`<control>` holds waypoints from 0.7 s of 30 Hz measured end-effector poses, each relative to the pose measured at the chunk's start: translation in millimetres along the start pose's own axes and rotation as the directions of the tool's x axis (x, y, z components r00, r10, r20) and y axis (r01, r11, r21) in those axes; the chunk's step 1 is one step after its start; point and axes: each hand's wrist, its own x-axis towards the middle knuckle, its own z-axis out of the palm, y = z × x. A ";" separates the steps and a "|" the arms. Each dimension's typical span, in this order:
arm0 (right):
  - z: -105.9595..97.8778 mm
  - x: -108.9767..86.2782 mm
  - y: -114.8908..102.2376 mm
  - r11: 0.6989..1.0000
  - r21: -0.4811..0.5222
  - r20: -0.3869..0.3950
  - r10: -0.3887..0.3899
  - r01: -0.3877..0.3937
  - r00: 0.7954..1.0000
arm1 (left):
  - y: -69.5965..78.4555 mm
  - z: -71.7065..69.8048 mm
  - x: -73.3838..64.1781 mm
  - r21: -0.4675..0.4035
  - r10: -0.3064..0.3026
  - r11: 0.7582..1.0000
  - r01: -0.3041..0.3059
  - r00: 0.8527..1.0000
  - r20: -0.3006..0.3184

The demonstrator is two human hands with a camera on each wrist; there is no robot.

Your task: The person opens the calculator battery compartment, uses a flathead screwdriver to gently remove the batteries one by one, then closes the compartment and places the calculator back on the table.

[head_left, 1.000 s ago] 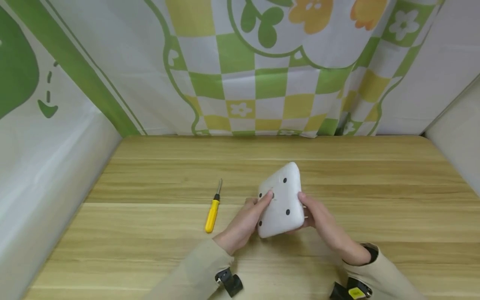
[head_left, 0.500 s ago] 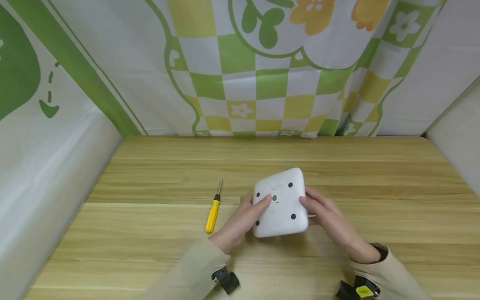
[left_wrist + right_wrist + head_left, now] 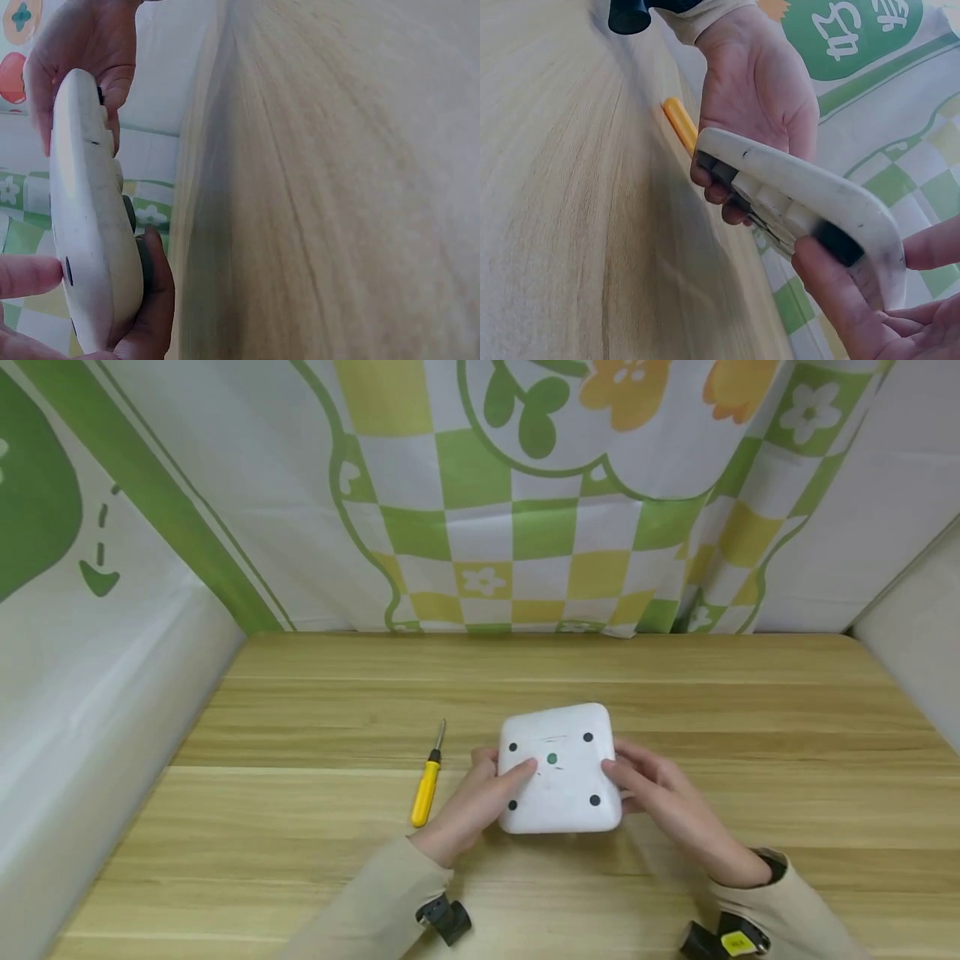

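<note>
A white calculator (image 3: pixel 558 797) is held back side up above the table, its four-cornered back showing dark round feet and a green dot in the middle. My left hand (image 3: pixel 476 793) grips its left edge, thumb pressed on the back and fingers underneath. At the right edge my right hand (image 3: pixel 671 797) pinches it, thumb on the rim and fingers below. White and dark keys (image 3: pixel 776 199) on the downward face show in the right wrist view. Seen edge-on in the left wrist view, the calculator (image 3: pixel 94 217) lies between both hands.
A yellow-handled screwdriver (image 3: pixel 425 789) lies on the wooden table (image 3: pixel 300 718), left of the left hand, its tip pointing away. Behind the table hangs a checkered green, yellow and white cloth (image 3: pixel 540 535). Black wrist cameras sit on both sleeves.
The calculator has turned so its back faces up toward the head camera more squarely, and it has come slightly nearer. My right hand has shifted a little right; the screwdriver stays put.
</note>
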 end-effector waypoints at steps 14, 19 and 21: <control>-2.0 4.3 10.0 0.988 -0.150 -0.047 0.033 -0.040 0.998 | 3.6 -6.2 -4.1 0.057 0.059 0.997 -0.058 0.998 -0.021; -1.8 4.8 12.7 0.983 -0.175 -0.052 0.042 -0.050 0.998 | 3.9 -7.5 -5.9 0.065 0.071 0.995 -0.070 0.997 -0.009; -1.5 4.9 13.3 0.981 -0.185 -0.054 0.052 -0.061 0.997 | 3.9 -7.8 -6.5 0.070 0.070 0.995 -0.070 0.998 -0.006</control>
